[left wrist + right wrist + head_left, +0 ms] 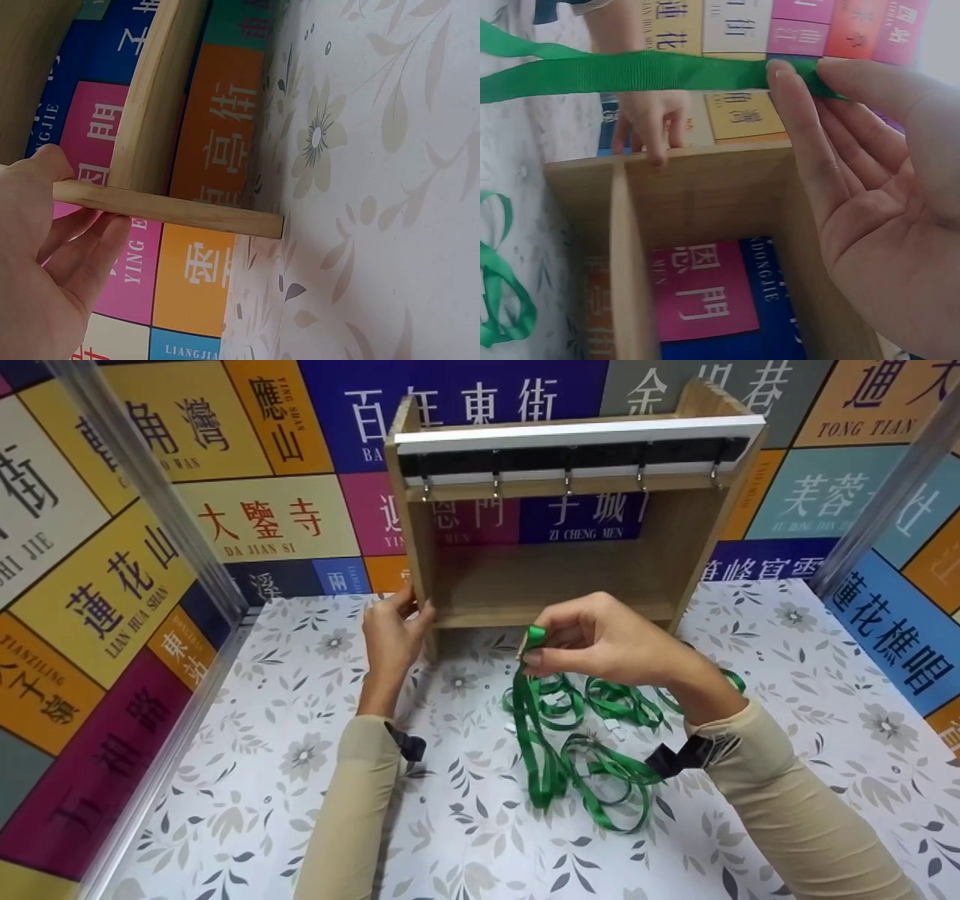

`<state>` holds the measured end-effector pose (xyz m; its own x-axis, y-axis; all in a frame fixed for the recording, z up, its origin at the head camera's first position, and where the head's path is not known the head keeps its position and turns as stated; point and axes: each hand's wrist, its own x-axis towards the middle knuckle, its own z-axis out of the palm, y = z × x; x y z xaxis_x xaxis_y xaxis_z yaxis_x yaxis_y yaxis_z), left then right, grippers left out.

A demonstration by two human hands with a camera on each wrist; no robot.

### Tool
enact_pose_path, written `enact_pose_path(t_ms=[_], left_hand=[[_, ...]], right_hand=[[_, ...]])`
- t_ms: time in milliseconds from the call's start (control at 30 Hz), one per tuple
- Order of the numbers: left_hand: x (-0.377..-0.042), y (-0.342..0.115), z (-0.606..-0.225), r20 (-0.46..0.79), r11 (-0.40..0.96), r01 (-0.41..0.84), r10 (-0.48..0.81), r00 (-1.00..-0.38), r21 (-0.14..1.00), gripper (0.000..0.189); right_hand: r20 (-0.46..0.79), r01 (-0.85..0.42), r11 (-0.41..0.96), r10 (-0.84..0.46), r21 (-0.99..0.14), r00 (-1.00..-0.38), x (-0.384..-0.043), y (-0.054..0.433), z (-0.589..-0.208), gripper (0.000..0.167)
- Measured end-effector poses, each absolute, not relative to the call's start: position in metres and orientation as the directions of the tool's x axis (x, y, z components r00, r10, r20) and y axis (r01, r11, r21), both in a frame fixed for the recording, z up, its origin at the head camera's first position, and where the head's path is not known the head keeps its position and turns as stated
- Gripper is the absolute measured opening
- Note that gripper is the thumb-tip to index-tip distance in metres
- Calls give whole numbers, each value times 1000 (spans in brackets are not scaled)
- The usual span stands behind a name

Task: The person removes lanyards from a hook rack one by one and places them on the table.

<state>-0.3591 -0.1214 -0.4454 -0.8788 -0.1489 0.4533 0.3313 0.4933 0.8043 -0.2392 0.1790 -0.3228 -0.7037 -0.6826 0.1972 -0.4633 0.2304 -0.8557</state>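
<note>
My left hand (394, 634) grips the lower left side panel of a wooden rack (411, 525), thumb on one face and fingers on the other. The left wrist view shows this panel (187, 214) between thumb and fingers. In front of the rack, my right hand (607, 641) pinches a green lanyard (527, 735) between thumb and index finger. Its loop hangs down toward the table. In the right wrist view the flat strap (667, 71) runs left from the fingertips. Several metal hooks (568, 480) line the rack's top rail, with nothing on them.
More green lanyards (622, 701) lie coiled on the floral tablecloth (450, 840) below my right hand, with small white pieces (615, 727) among them. Sign-patterned panels (270, 517) stand behind and at both sides, joined at clear corner posts (169, 495).
</note>
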Motion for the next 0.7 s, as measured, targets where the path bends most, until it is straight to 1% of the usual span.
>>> enact_pose_path(t_ms=[100,233,367,467,567,700], left_hand=[[-359,-122,-446,458,473,342,-151,-876,812,40],[-358,-121,-446,429,475,312,-159,-889,823,45],[-357,-119,-445,390,484,274,-155,-908,831,48],[-358,-118,-445,381,476,273,-145,-913,836,47],[-358,-120,-445,400,462,299,-138,-906,835,45],[-359,-122,-446,443,455,342,-136,-886,822,42]], right_hand=[[196,-475,244,-686,-845,-701,-239,171,-330,11],[210,-472,220,-683,-854,-700,-238,155,-338,15],[247,-443,173,-628,-880,-737,-238,145,-345,18],[271,-433,152,-587,-888,-762,-239,144,-350,19],[278,-457,189,-577,-869,-768,-239,148,-356,18],[255,-514,321,-593,-795,-764,-240,154,-366,15]])
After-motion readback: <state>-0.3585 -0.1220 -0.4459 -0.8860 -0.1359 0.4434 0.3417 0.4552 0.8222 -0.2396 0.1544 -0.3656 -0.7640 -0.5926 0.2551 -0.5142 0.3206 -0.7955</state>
